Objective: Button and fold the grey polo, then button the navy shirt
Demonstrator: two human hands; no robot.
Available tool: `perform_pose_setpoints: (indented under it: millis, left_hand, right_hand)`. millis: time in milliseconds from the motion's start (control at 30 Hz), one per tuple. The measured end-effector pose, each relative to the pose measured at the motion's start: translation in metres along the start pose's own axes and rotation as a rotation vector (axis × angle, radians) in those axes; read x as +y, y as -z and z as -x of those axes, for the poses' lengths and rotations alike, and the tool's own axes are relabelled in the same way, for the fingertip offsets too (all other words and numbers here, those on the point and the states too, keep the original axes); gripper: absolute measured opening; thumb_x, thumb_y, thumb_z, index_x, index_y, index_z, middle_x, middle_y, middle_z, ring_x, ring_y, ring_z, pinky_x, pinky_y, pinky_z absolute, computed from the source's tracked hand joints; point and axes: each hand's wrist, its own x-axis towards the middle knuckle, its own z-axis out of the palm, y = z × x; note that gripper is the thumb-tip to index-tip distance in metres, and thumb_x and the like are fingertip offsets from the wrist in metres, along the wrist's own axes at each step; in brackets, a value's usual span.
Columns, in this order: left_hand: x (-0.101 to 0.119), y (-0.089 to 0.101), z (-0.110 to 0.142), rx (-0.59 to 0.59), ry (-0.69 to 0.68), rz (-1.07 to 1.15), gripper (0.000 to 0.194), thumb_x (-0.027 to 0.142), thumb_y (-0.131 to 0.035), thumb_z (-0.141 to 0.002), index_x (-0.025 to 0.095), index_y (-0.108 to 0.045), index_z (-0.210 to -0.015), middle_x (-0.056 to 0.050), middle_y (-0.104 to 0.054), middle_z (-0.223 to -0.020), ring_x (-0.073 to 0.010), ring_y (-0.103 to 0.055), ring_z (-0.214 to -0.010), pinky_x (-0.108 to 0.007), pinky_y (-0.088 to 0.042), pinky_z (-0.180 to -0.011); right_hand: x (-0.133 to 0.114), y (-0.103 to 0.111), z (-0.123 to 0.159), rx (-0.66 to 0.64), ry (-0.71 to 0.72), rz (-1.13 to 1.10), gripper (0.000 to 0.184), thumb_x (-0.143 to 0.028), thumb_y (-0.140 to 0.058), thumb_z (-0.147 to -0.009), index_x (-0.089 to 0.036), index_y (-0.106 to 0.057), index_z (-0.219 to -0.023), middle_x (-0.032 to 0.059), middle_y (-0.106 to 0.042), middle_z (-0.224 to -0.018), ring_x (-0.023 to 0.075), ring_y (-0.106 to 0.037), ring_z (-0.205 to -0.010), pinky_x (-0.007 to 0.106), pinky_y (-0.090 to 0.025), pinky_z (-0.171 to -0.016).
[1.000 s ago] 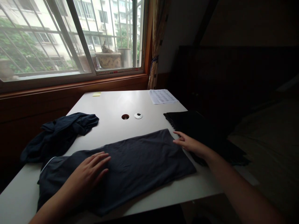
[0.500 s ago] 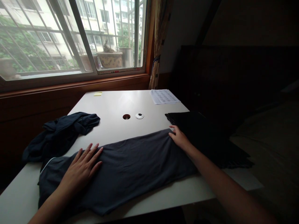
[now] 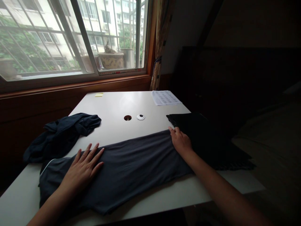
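Note:
A dark grey-blue garment [image 3: 136,168] lies folded lengthwise across the near part of the white table [image 3: 113,122], a pale trim at its left end. Its exact kind is not clear. My left hand [image 3: 83,166] rests flat on the left part of the cloth, fingers spread. At the far right corner, my right hand [image 3: 181,141] has its fingers closed on the edge of the cloth. Taut creases run from that corner across the fabric.
A crumpled navy cloth [image 3: 68,131] hangs over the left table edge. Dark folded fabric [image 3: 207,138] lies at the right. Printed sheets [image 3: 166,98], a yellow sticky note [image 3: 99,94], a cable hole [image 3: 127,118] and its white cover [image 3: 140,117] are farther back. A barred window stands behind.
My right hand has moved left onto the garment's corner and taken hold of it, drawing creases into the cloth. My left hand has shifted slightly left and spread its fingers.

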Motion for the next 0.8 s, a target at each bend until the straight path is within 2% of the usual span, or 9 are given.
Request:
perform_pose_setpoints:
  millis: [67,167,300,400,467,533,700,800]
  left_hand:
    - [0.001,0.002,-0.001,0.007,0.003,0.000,0.058,0.051,-0.036,-0.102,0.029,-0.035,-0.155,-0.005,-0.021,-0.165,-0.0331,-0.014,-0.153,-0.060,-0.014,-0.121]
    - [0.003,0.003,-0.004,0.026,-0.004,0.003,0.057,0.051,-0.034,-0.102,0.027,-0.037,-0.154,-0.007,-0.024,-0.164,-0.0349,-0.015,-0.153,-0.063,-0.015,-0.120]
    - [0.012,0.005,-0.009,0.055,-0.035,0.027,0.060,0.054,-0.034,-0.102,0.025,-0.037,-0.154,-0.008,-0.026,-0.163,-0.0349,-0.018,-0.152,-0.064,-0.015,-0.120]
    - [0.019,0.005,-0.009,0.038,-0.095,0.053,0.060,0.055,-0.038,-0.101,0.027,-0.035,-0.155,-0.006,-0.029,-0.162,-0.0316,-0.022,-0.151,-0.060,-0.012,-0.123]
    - [0.017,0.004,-0.007,0.012,-0.094,0.051,0.060,0.054,-0.038,-0.102,0.028,-0.033,-0.155,-0.005,-0.029,-0.162,-0.0295,-0.023,-0.151,-0.057,-0.011,-0.123]
    - [0.008,0.001,-0.001,-0.004,-0.052,0.032,0.061,0.053,-0.037,-0.102,0.027,-0.029,-0.157,-0.005,-0.027,-0.163,-0.0289,-0.022,-0.152,-0.056,-0.013,-0.123]
    - [-0.037,-0.008,0.026,-0.009,0.123,-0.023,0.063,0.050,-0.028,-0.103,0.023,-0.021,-0.159,-0.007,-0.022,-0.165,-0.0318,-0.018,-0.152,-0.062,-0.014,-0.120]
    - [-0.060,-0.014,0.044,-0.052,0.236,-0.029,0.068,0.052,-0.026,-0.102,0.020,-0.013,-0.160,-0.007,-0.023,-0.164,-0.0309,-0.019,-0.152,-0.058,-0.019,-0.119]
  right_hand:
    - [-0.006,0.010,0.001,0.067,0.022,-0.036,0.046,-0.015,-0.033,-0.101,-0.021,-0.049,-0.144,0.0166,-0.060,-0.123,0.0303,-0.061,-0.103,0.041,-0.049,-0.084]
    - [-0.029,0.024,0.005,0.121,0.130,-0.235,0.046,-0.022,-0.034,-0.102,-0.020,-0.050,-0.144,0.0175,-0.058,-0.132,0.0335,-0.054,-0.117,0.047,-0.044,-0.099]
    - [-0.073,0.029,0.018,0.011,0.461,-0.512,0.052,-0.040,-0.039,-0.103,-0.023,-0.041,-0.152,0.0105,-0.047,-0.152,0.0294,-0.042,-0.140,0.047,-0.034,-0.117]
    - [-0.090,0.021,0.024,-0.112,0.602,-0.537,0.061,-0.051,-0.038,-0.102,-0.022,-0.033,-0.156,0.0079,-0.034,-0.162,0.0259,-0.029,-0.149,0.048,-0.026,-0.122]
    - [-0.085,0.013,0.022,-0.156,0.591,-0.519,0.064,-0.055,-0.037,-0.102,-0.022,-0.032,-0.156,0.0080,-0.029,-0.164,0.0246,-0.024,-0.151,0.048,-0.022,-0.123]
    - [-0.070,0.004,0.017,-0.171,0.534,-0.502,0.065,-0.057,-0.035,-0.102,-0.022,-0.032,-0.156,0.0087,-0.026,-0.164,0.0241,-0.023,-0.152,0.048,-0.019,-0.124]
    - [-0.026,-0.017,0.005,-0.173,0.370,-0.441,0.067,-0.058,-0.033,-0.102,-0.021,-0.030,-0.157,0.0090,-0.023,-0.165,0.0236,-0.023,-0.152,0.047,-0.017,-0.124]
    - [-0.013,-0.025,0.004,-0.159,0.337,-0.400,0.069,-0.059,-0.033,-0.101,-0.019,-0.029,-0.158,0.0095,-0.023,-0.165,0.0238,-0.022,-0.152,0.047,-0.015,-0.125]
